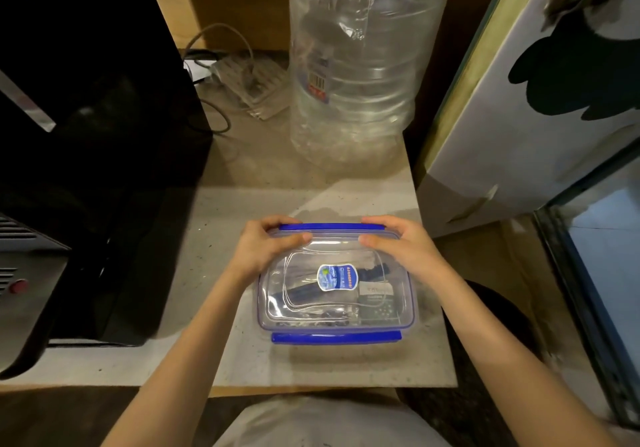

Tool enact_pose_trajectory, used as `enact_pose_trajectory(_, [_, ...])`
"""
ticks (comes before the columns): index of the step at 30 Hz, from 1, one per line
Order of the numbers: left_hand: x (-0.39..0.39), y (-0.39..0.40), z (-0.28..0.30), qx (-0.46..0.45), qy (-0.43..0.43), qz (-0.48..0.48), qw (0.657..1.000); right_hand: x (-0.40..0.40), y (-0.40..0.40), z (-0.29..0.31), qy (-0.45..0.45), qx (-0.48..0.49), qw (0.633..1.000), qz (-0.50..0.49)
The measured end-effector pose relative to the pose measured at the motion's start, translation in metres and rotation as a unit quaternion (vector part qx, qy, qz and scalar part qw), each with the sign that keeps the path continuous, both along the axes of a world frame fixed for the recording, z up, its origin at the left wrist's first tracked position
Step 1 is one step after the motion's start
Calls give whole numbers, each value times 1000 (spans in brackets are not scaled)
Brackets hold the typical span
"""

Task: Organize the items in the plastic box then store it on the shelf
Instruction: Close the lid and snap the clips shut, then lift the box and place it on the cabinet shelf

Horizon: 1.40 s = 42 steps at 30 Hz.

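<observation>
A clear plastic box with a clear lid and blue clip flaps stands on the pale shelf board in front of me. Through the lid I see a dark strap-like item, a small green packet and small dark bits. A blue-and-white sticker sits on the lid's middle. My left hand grips the box's far left corner, thumb on the lid, fingers curled over the far blue flap. My right hand grips the far right corner the same way. The near blue flap is untouched.
A large clear water bottle in a plastic bag stands behind the box. A black appliance fills the left side. A power strip with cables lies at the back. A white panel and a glass tank stand at right.
</observation>
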<state>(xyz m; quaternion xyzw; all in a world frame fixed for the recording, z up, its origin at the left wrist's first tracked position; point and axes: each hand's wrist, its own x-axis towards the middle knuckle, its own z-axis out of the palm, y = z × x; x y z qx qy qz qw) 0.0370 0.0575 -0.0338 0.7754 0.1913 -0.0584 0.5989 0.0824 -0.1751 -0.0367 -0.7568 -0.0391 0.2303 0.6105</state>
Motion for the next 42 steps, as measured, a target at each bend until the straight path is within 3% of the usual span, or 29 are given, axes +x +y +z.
enact_pose_trajectory(14, [0,-3,6,124,-59,-21,990,-4,3,3,-73,-4,997,-5])
enact_pose_trajectory(19, [-5,-1,12,218,-121,-34,968,-7,4,-2,-113,-47,989,-84])
enact_pose_trajectory(23, [-16,3,11,210,-111,-50,970,-11,1,-5,-162,-126,962,-181])
enact_pose_trajectory(28, [-43,1,-7,90,-64,-27,993,-23,2,-7,-209,-198,926,-245])
enact_pose_trajectory(32, [-63,-14,-19,58,-43,-138,988,-37,7,-5,-184,-182,940,-222])
enact_pose_trajectory(34, [-63,-21,-21,30,-82,-178,980,-41,9,-7,-143,-141,957,-210])
enact_pose_trajectory(38, [-54,-35,-23,29,-126,-131,983,-45,9,-11,-44,-28,984,-172])
enact_pose_trajectory(42, [-48,-36,-26,12,-179,-108,978,-42,5,-7,5,13,986,-163])
